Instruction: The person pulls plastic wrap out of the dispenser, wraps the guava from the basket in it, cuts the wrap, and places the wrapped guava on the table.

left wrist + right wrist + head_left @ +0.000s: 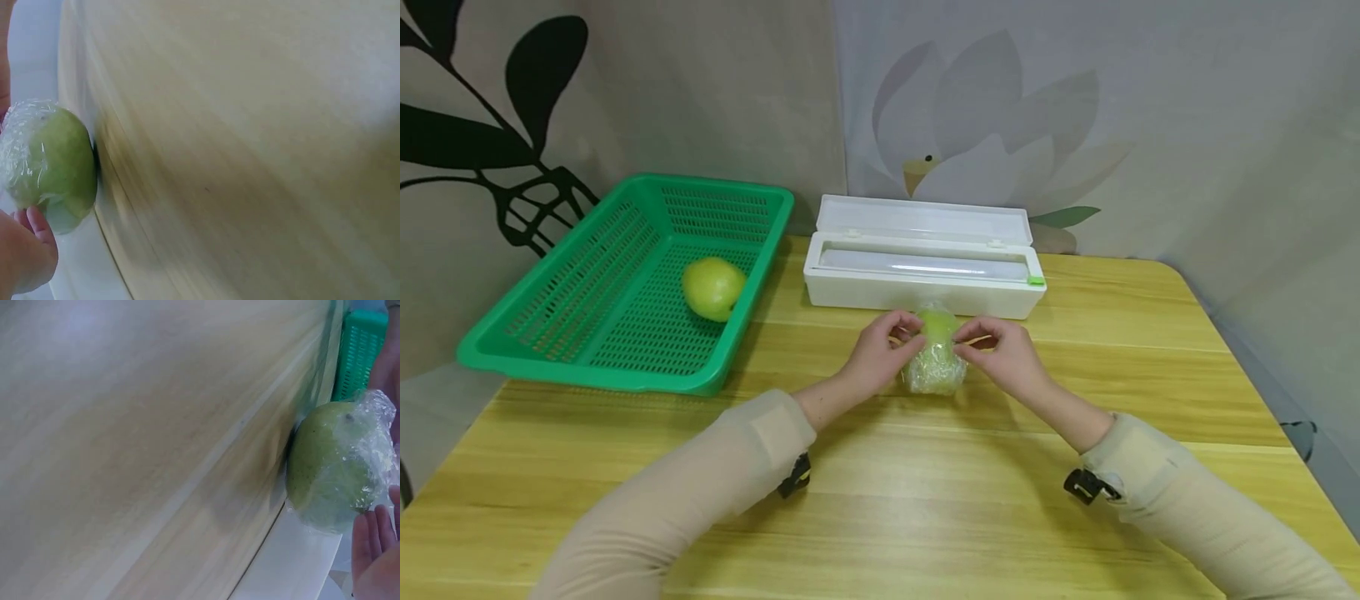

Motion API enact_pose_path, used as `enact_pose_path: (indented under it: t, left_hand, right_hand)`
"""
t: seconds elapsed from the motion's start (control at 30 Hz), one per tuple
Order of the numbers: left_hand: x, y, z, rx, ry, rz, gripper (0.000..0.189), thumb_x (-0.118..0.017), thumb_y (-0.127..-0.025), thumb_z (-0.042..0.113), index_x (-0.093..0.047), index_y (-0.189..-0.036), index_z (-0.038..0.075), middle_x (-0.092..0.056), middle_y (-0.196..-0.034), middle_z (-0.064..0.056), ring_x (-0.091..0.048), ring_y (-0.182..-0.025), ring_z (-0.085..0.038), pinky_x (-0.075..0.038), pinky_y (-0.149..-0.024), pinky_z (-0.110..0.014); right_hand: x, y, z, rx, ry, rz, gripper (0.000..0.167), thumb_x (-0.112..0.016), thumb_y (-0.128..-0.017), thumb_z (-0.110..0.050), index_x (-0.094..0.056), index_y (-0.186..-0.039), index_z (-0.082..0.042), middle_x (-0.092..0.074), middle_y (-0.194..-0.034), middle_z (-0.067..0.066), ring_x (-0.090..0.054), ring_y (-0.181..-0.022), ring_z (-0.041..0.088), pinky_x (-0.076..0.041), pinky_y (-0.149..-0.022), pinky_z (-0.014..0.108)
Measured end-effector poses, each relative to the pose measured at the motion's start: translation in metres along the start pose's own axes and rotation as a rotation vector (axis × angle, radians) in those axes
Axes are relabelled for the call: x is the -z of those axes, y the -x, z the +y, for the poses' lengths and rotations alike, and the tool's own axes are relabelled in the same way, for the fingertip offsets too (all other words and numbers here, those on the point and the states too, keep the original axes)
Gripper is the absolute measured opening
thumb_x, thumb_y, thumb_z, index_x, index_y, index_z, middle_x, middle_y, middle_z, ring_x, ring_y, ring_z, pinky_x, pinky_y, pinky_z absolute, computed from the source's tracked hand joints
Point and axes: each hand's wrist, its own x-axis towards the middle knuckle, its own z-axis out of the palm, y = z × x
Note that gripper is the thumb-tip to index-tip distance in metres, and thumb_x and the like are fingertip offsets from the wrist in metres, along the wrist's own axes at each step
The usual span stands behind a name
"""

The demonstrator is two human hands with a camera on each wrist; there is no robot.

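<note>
Head view: the green fruit (938,323) is sitting on the tabletop (880,508), just in front of the white box (883,293), with clear film (934,382) covering much of it. The left hand (880,348) and right hand (1006,358) are flanking it before that box, each seemingly pinching film between thumb and fingers. Pulling too hard could be risking a tear in the thin film, while uneven tugs could be rolling the rounded fruit toward the box; loose folds might also be springing open once released. The fruit is looking smooth and yellow-green, with a small dark spot showing through at one end, and the film is bunching into shiny, crumpled folds over its upper side while lying flatter toward the box
</note>
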Motion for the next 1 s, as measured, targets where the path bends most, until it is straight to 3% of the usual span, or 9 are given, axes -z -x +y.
enact_pose_path:
  t: [0.2,0.3,0.5,0.67,0.8,1.0]
  left_hand:
    - [0.0,-0.002,0.002,0.076,0.082,0.015,0.03,-0.063,-0.086,0.003,-0.056,-0.115,0.001,-0.057,-0.105,-0.011,-0.053,-0.09,-0.017,-0.049,-0.081,-0.023]
    - [0.0,-0.003,0.002,0.104,0.115,0.02,0.033,-0.063,-0.084,0.001,-0.055,-0.116,-0.001,-0.057,-0.102,-0.011,-0.052,-0.086,-0.013,-0.048,-0.079,-0.02]
    - [-0.001,-0.006,0.002,0.181,0.159,0.03,0.039,-0.063,-0.085,0.001,-0.051,-0.122,0.0,-0.055,-0.101,-0.008,-0.048,-0.084,-0.011,-0.045,-0.075,-0.017]
    - [-0.002,-0.006,0.003,0.22,0.125,0.053,0.051,-0.067,-0.083,0.005,-0.046,-0.129,0.001,-0.051,-0.117,-0.013,-0.05,-0.101,-0.02,-0.049,-0.088,-0.029]
    - [-0.003,-0.005,0.002,0.259,0.11,0.063,0.064,-0.07,-0.081,0.012,-0.037,-0.135,0.001,-0.042,-0.133,-0.018,-0.045,-0.12,-0.031,-0.045,-0.1,-0.04]
    - [-0.002,-0.004,-0.001,0.361,0.16,-0.002,0.08,-0.068,-0.083,0.021,-0.021,-0.144,0.002,-0.038,-0.143,-0.022,-0.042,-0.129,-0.035,-0.038,-0.107,-0.044]
  right_hand:
    - [0.0,-0.002,-0.001,-0.093,-0.079,0.024,0.024,-0.069,-0.081,-0.004,-0.062,-0.102,0.005,-0.066,-0.101,0.019,-0.063,-0.083,0.015,-0.052,-0.074,0.019]
    - [0.002,-0.002,0.0,-0.176,-0.16,0.006,0.029,-0.068,-0.081,-0.005,-0.06,-0.106,0.007,-0.064,-0.095,0.011,-0.058,-0.079,0.006,-0.051,-0.071,0.017]
    - [0.006,-0.003,0.002,-0.334,-0.362,-0.093,0.037,-0.06,-0.087,-0.005,-0.05,-0.119,0.01,-0.055,-0.088,-0.006,-0.055,-0.079,0.004,-0.052,-0.074,0.02]
    - [0.008,-0.005,-0.001,-0.416,-0.439,-0.184,0.046,-0.052,-0.093,-0.01,-0.039,-0.132,0.009,-0.054,-0.101,-0.001,-0.056,-0.083,0.004,-0.052,-0.078,0.021]
    - [0.01,-0.006,0.001,-0.458,-0.445,-0.247,0.052,-0.048,-0.095,-0.012,-0.032,-0.14,0.008,-0.055,-0.108,0.002,-0.056,-0.083,0.003,-0.052,-0.077,0.02]
    - [0.013,-0.009,0.005,-0.423,-0.416,-0.324,0.056,-0.048,-0.095,-0.018,-0.029,-0.141,0.008,-0.049,-0.126,0.015,-0.053,-0.101,0.014,-0.052,-0.084,0.026]
